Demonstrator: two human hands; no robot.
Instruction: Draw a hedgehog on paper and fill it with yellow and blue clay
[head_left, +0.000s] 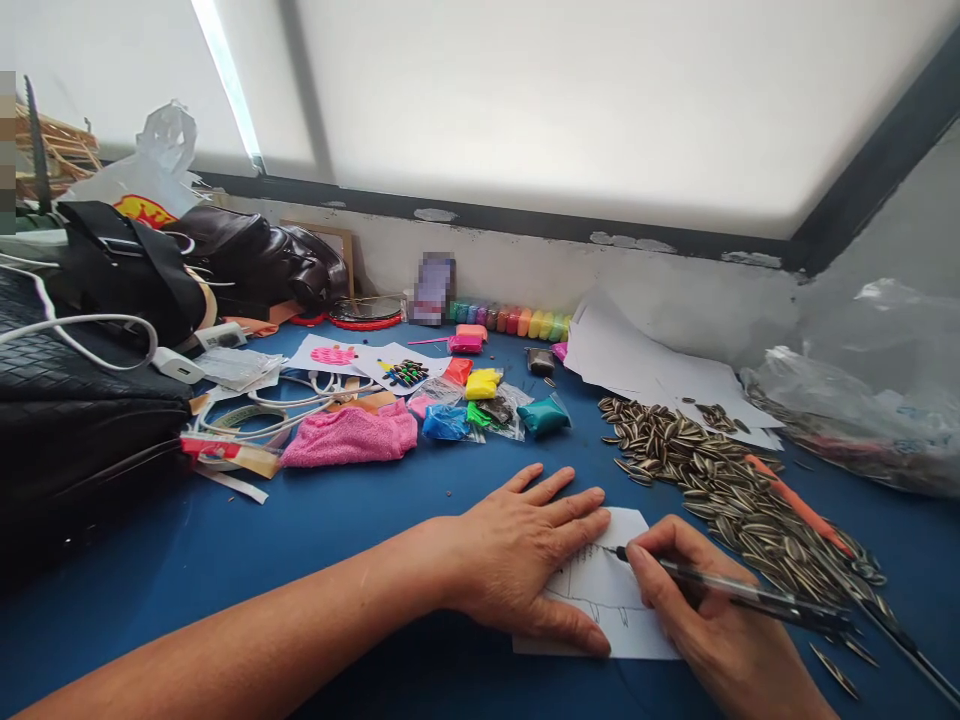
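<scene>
A small sheet of white paper (pixel 637 632) lies on the blue tabletop, with thin dark lines drawn on it. Spread flat, my left hand (pixel 529 550) presses on the paper's left part and covers some of the drawing. In my right hand (pixel 697 610) is a black pen (pixel 739 588), gripped between thumb and fingers. Its tip meets the paper near the upper middle, just right of my left fingers. Striped sunflower seeds (pixel 720 480) lie heaped beyond my right hand.
Bagged coloured clay (pixel 545 415) and a pink cloth (pixel 349 433) lie ahead. A black bag (pixel 82 400) and cables stand left. At the back right are white sheets (pixel 637 355) and a plastic bag (pixel 870 400). An orange tool (pixel 799 505) rests on the seeds.
</scene>
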